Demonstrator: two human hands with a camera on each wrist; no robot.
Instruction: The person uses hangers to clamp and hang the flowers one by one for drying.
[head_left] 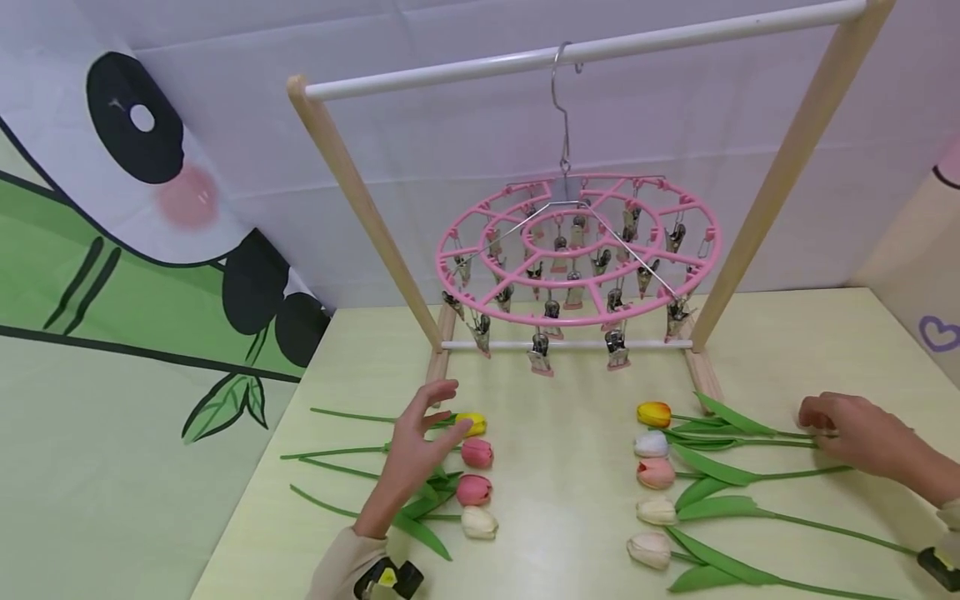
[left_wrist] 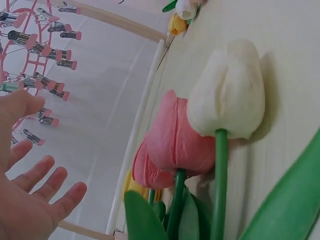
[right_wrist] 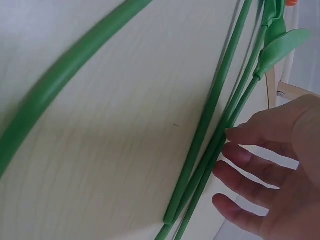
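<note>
My left hand (head_left: 412,454) is spread over the left group of artificial tulips, fingers apart and nothing in them. In that group lie a yellow tulip (head_left: 472,424), two pink tulips and a white tulip (left_wrist: 227,92). On the right lie an orange-yellow tulip (head_left: 654,414), a pale lilac-white one, a pink tulip (head_left: 656,473) and cream ones, blooms pointing left. My right hand (right_wrist: 280,165) has its thumb and fingertips at the green stems (right_wrist: 220,135) of the farthest tulips there, loosely bent. Whether it touches them I cannot tell.
A pink round clip hanger (head_left: 577,250) with several metal clips hangs by its hook from the white bar (head_left: 450,72) of a wooden rack (head_left: 787,175). The rack stands at the back of the table (head_left: 558,500). A printed cloth (head_left: 375,167) covers the wall behind.
</note>
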